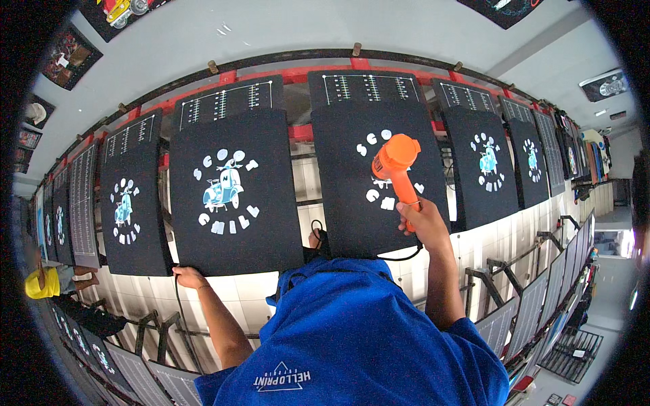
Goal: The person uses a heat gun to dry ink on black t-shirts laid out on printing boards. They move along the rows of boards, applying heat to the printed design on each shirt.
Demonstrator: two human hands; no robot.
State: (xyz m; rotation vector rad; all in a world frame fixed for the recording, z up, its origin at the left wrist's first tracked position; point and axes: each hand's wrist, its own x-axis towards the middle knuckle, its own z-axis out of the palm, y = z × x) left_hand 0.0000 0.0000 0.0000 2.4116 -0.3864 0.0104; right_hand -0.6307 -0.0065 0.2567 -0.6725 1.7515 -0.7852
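Orange cylindrical-headed heat gun (399,150), clutched by the right hand (428,222) over black printed cloth (344,183), was seemingly drying it, needing steady aim next, the left hand (189,277) pinching something indistinct.

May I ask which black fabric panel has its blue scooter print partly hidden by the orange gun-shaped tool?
The black fabric panel beneath the orange gun-shaped tool in the right hand; the left neighbouring panel and right neighbouring panel show blue scooters uncovered.

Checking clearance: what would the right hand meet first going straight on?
Beyond the orange handheld blower it grips, probably the black fabric panel with white lettering beneath; depth unclear.
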